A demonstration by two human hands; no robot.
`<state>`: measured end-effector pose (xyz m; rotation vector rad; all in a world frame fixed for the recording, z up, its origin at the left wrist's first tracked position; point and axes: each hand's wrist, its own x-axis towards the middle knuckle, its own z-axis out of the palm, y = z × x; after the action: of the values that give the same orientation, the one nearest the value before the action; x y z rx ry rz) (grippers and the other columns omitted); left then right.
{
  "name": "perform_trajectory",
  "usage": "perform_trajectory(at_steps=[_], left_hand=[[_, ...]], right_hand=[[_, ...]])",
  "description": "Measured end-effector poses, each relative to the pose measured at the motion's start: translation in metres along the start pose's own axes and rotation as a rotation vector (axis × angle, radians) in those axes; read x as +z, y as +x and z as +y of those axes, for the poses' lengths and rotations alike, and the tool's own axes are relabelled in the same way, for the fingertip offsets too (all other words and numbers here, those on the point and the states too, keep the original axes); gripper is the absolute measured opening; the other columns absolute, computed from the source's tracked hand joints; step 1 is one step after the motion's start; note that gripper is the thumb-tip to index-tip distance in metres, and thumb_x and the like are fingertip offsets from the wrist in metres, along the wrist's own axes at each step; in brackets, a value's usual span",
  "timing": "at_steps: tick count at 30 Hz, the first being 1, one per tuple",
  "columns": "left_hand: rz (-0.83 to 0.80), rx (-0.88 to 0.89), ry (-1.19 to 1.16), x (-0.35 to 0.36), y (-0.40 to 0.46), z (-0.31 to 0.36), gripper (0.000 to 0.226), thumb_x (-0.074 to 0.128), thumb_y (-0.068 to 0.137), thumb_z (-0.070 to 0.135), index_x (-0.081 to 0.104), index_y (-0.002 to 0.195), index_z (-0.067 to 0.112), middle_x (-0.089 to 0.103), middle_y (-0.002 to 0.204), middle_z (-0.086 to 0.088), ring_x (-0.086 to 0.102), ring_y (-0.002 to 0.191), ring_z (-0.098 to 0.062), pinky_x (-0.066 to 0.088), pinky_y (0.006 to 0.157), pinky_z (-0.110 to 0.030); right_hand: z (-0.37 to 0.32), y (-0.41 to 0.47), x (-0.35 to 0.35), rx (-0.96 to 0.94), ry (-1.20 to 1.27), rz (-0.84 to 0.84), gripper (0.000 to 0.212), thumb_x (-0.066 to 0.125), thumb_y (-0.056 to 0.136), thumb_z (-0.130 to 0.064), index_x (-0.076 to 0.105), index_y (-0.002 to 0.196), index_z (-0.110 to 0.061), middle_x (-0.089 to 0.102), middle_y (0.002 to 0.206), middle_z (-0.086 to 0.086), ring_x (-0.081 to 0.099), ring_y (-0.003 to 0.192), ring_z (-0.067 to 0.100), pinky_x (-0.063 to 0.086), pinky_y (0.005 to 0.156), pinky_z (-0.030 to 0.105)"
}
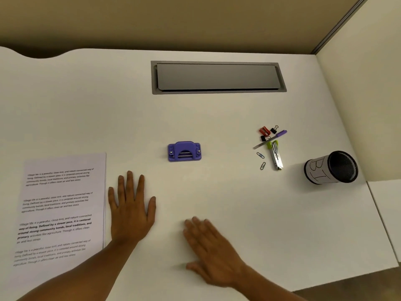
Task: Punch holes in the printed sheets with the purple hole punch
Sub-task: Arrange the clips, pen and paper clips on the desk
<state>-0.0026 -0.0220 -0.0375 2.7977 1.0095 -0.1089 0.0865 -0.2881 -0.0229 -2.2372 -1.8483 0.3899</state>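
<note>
Printed sheets [63,205]: a stack lying flat on the white table [217,192], just to the left of the left hand, its right edge nearly touching that hand's little-finger side; text blocks face up.
Left hand [131,210]: palm down, fingers spread and flat on the table, grasping nothing; forearm crosses the lower corner of the sheets.
Purple hole punch [184,151]: beyond the hands, a little ahead of the left hand's fingertips and to their right, standing free on the table, touched by neither hand.
Right hand [213,253]: palm down, fingers extended and loose, empty; slightly blurred, so whether it rests on the table or hovers just above cannot be told.
Grey cable flap [218,77]: set into the table far beyond both hands.
Small stationery cluster [270,146]: well ahead and to the right of the right hand; a red sharpener, black binder clips, a purple pen, a stapler with a green end, two paper clips.
Black mesh pen cup [332,167]: furthest right, tipped toward the camera in this wide view, with a white paper label bearing handwritten letters.
</note>
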Motion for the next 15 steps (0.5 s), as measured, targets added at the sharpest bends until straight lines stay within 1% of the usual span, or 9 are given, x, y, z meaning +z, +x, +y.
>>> perform_trajectory(at_steps=[3,6,10,15], left_hand=[[-0.003,0.001,0.004,-0.001,0.0,0.0,0.071,0.025,0.096,0.052,0.02,0.158,0.015,0.011,0.167,-0.015,0.009,0.155,-0.035,0.013,0.123,-0.058],[-0.007,-0.001,0.011,-0.001,-0.001,0.0,0.071,0.023,0.097,0.052,0.018,0.158,0.016,0.011,0.167,-0.015,0.008,0.155,-0.035,0.012,0.123,-0.058],[-0.01,-0.005,0.017,0.001,-0.001,-0.001,0.071,0.02,0.097,0.053,0.016,0.158,0.016,0.01,0.167,-0.015,0.007,0.155,-0.035,0.011,0.124,-0.057],[-0.005,-0.008,0.007,0.002,-0.001,-0.001,0.072,0.02,0.097,0.054,0.015,0.158,0.017,0.009,0.167,-0.014,0.006,0.155,-0.034,0.011,0.124,-0.057]], right_hand=[[-0.018,-0.008,0.012,-0.032,-0.087,-0.084,0.087,0.035,0.098,-0.067,0.02,0.157,-0.005,0.012,0.167,0.013,0.008,0.155,0.03,0.019,0.122,0.046],[-0.017,-0.005,0.013,0.005,-0.108,-0.121,0.095,0.034,0.093,-0.074,0.017,0.157,-0.006,0.008,0.167,0.011,0.006,0.155,0.029,0.018,0.122,0.047],[0.002,0.009,0.005,0.124,-0.08,-0.104,0.098,0.033,0.092,-0.076,0.015,0.157,-0.005,0.005,0.167,0.012,0.005,0.155,0.03,0.017,0.122,0.048],[0.049,0.03,-0.014,0.328,-0.112,-0.061,0.096,0.033,0.093,-0.076,0.019,0.157,-0.005,0.007,0.167,0.012,0.003,0.155,0.031,0.016,0.123,0.051]])
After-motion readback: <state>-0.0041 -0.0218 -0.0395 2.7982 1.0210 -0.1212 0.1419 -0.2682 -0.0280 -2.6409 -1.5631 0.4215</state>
